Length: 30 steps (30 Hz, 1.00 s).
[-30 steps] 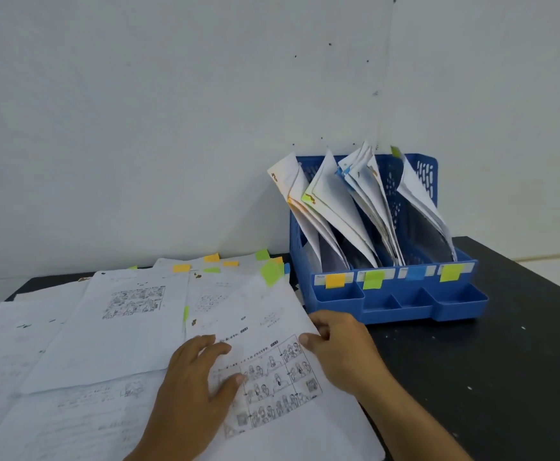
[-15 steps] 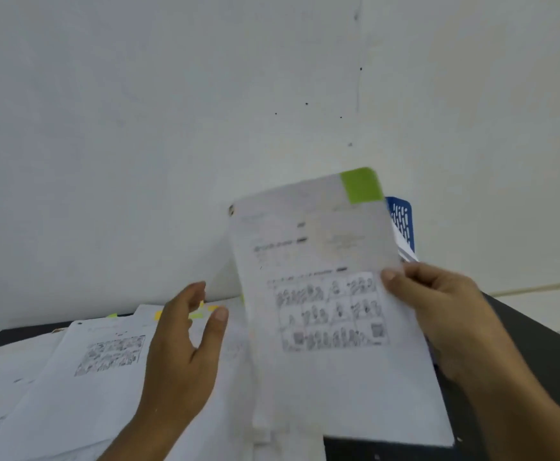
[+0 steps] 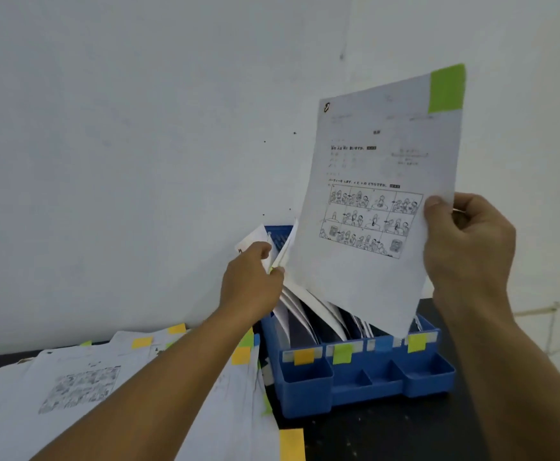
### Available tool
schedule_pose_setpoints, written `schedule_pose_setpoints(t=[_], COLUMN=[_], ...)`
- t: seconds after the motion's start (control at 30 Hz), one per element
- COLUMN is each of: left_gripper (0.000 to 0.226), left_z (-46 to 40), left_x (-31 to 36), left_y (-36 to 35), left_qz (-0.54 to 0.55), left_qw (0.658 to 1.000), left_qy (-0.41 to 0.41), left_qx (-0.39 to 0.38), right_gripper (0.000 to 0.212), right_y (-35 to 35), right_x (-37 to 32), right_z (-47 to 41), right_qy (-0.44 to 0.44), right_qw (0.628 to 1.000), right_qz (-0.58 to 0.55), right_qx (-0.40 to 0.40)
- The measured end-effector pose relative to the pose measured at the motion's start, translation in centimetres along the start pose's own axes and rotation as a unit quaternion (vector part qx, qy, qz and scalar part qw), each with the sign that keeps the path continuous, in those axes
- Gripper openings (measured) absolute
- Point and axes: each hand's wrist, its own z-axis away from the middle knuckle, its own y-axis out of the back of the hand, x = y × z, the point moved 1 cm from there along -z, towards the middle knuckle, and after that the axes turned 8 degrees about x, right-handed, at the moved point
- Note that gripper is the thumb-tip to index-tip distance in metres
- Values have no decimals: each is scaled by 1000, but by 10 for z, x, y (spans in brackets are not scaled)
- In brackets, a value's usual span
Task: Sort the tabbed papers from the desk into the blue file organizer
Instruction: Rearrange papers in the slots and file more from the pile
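My right hand (image 3: 468,241) pinches the right edge of a white sheet (image 3: 372,207) with a comic grid and a green tab (image 3: 446,88) at its top right corner. The sheet hangs upright above the blue file organizer (image 3: 362,384), its bottom edge over the slots. My left hand (image 3: 253,281) grips the top edges of papers standing in the organizer's left slots (image 3: 282,254). Orange, green, blue and yellow-green labels (image 3: 342,354) mark the organizer's front. Several tabbed papers (image 3: 82,387) lie spread on the desk to the left.
The organizer stands on a black desk (image 3: 388,437) against a white wall (image 3: 139,128). Small open trays run along the organizer's front. A yellow tab (image 3: 292,444) sticks out from the paper pile near the front edge.
My right hand has lifted the green-tabbed sheet off the pile and carried it up and right over the organizer. My left hand has left the pile and taken hold of the filed papers.
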Motion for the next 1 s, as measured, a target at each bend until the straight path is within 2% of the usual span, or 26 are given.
schedule_pose_setpoints(t=[0.17,0.27,0.4,0.5,0.57,0.73,1.0], left_gripper=[51,46,29,15,15,14,12], left_z=[-28,-41,-46,-40,-34,-23,-14], left_x=[6,1,-6,-10,-12,-10,-1], left_y=[-22,-31,-36,-26,-17,0,4], left_qz=[-140,-156,-60,69,134,194,235], left_qw=[987,981,984,977,965,948,942], left_qy=[40,78,146,199,225,244,226], left_qx=[-70,-84,-87,-32,7,58,85], right_gripper=[17,15,14,13,13,16,19], right_y=[-16,-22,-27,-33,-38,-59,-84], right_x=[-5,-7,-8,-10,-12,-16,-16], right_z=[-5,-8,-11,-11,-9,2,38], right_qy=[70,95,109,130,141,176,309], right_qw=[997,993,992,989,987,982,945], right_qz=[40,57,59,69,70,66,95], right_qx=[21,32,33,32,31,26,50])
